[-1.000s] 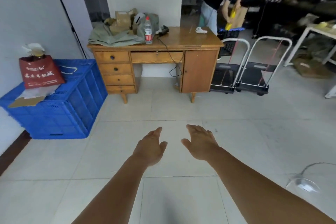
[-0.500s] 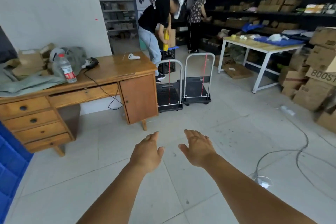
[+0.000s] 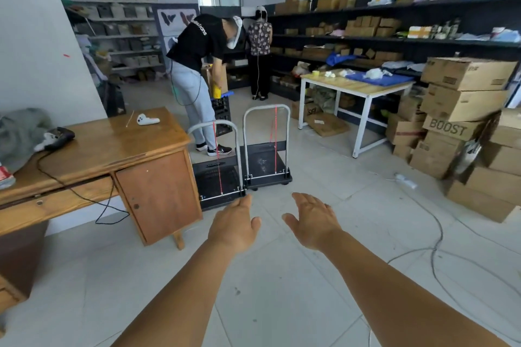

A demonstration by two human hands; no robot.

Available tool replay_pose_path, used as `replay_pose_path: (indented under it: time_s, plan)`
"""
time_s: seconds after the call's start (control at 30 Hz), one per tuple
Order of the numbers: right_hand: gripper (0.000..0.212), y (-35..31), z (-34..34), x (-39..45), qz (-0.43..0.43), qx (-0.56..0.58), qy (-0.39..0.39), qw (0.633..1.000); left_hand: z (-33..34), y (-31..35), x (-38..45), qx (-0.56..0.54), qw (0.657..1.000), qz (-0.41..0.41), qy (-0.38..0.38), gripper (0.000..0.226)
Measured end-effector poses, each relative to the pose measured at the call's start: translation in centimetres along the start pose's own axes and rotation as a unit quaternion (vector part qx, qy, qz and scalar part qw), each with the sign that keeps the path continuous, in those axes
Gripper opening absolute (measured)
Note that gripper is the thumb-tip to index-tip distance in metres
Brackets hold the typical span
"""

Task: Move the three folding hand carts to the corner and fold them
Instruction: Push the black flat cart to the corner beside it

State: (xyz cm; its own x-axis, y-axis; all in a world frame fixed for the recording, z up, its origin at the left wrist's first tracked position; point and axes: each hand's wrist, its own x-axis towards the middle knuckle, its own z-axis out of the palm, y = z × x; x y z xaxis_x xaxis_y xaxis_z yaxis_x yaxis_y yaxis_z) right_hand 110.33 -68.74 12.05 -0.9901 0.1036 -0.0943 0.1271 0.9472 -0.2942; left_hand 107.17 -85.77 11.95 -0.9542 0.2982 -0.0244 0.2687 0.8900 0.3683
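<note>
From the head view, only two folding carts show; the near cart point(image 3: 218, 177) is partly hidden by the wooden bench point(image 3: 118, 149) at the left, and the far cart point(image 3: 266, 160) sits just beside it, a little right of the middle of the frame; both have their handles standing up, with thin red cords hanging down; a third cart cannot be seen. A black crate point(image 3: 221, 111) behind the carts is half hidden by a person in a black shirt point(image 3: 197, 65) bending over it. The bench is cut off at the left edge; a grey cloth point(image 3: 19, 132) on it is cut off too. The left hand point(image 3: 235, 227) and right hand point(image 3: 313, 222) reach out low in the middle, apart, fingers loose, holding nothing; the left fingertips look close to the near cart's corner, but whether they touch is hard to tell. The floor point(image 3: 282, 290) is pale tile, with a grey cable point(image 3: 434, 248) snaking at the right; brown boxes point(image 3: 462, 98) are stacked at the right edge; dark shelves point(image 3: 394, 39) run along the far wall.
</note>
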Motion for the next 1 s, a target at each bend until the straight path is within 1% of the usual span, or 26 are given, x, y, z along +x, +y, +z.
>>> replay_pose_path:
  time_s: [0.2,0.37,0.5,0.7,0.83,1.0]
  plan:
    - [0.065,0.6,-1.8,9.7,0.021,-0.006,0.018,1.000,-0.8,-0.3,11.2,0.005,0.999,0.034,0.008,0.061]
    - [0.064,0.7,-2.9,17.5,0.031,-0.007,0.027,0.999,-1.1,-1.6,19.5,-0.020,0.999,0.043,-0.006,0.061]
    - [0.063,2.1,-2.8,22.8,0.049,0.002,0.027,0.998,-0.4,-2.0,25.0,-0.024,0.998,0.048,-0.020,0.063]
    - [0.062,4.9,-3.0,31.8,0.038,0.023,0.049,0.998,0.7,-1.6,34.5,-0.053,0.998,0.034,-0.009,0.065]
    - [0.061,7.8,-3.7,39.0,0.024,0.037,0.034,0.998,2.0,-0.2,41.5,-0.052,0.998,0.015,-0.014,0.067]
    - [0.061,11.9,-6.3,48.8,0.004,0.050,0.021,0.999,2.0,2.4,51.1,-0.069,0.997,-0.024,0.013,0.071]
